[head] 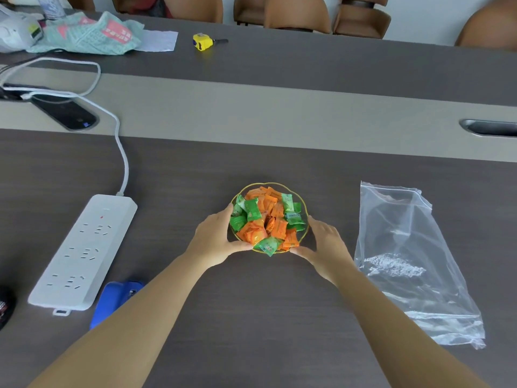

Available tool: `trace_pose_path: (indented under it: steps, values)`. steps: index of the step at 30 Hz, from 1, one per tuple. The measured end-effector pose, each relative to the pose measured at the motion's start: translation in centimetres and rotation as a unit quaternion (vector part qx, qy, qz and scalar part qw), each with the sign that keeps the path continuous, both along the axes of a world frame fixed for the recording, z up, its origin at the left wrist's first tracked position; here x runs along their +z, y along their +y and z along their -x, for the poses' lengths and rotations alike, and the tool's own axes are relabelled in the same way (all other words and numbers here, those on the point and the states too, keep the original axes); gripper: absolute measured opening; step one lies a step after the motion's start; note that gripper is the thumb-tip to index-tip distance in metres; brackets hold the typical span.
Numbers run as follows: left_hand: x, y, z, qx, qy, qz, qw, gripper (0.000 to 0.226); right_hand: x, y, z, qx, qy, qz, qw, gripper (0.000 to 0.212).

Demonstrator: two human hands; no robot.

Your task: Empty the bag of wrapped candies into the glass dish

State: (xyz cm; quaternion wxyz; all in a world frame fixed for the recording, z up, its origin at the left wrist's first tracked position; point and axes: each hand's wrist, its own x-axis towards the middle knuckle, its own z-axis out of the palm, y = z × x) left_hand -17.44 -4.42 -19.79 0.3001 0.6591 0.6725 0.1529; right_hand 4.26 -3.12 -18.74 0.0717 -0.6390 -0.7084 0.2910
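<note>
Both hands, left hand (216,238) and right hand (324,243), cup the dish (303,201) of candies (265,219) at lower centre; the bag (414,261) lies empty at right. Pouring looks finished; only letting go remains.

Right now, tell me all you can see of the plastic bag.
The plastic bag is clear, with a zip-type strip along its far end. It looks empty, lying flat and crinkled on the dark table, to the right of the candy-filled glass dish. Neither hand touches it; the right hand is nearest.
</note>
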Motion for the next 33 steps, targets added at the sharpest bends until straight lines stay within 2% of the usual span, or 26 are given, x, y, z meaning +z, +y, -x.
trace_pose_path:
  steps: [10, 18, 23, 33]
  values:
    - [-0.7, 10.3, -0.7, 0.057, 0.026, -0.004, 0.998, 0.095, 0.0, 10.7, 0.1, 0.024, -0.039, -0.037, 0.998, 0.070]
    - [-1.2, 20.8, -0.7, 0.090, -0.018, -0.040, 0.995, 0.080, -1.8, 21.6, 0.6, 0.012, 0.023, -0.040, 0.999, 0.072]
    - [-2.1, 26.1, -0.5, 0.095, -0.039, -0.052, 0.993, 0.080, -2.9, 26.9, 1.1, -0.013, 0.041, -0.053, 0.998, 0.076]
    - [-1.1, 28.8, -0.6, 0.137, -0.029, -0.034, 0.990, 0.095, -2.3, 29.8, 2.1, -0.020, 0.027, -0.066, 0.997, 0.080]
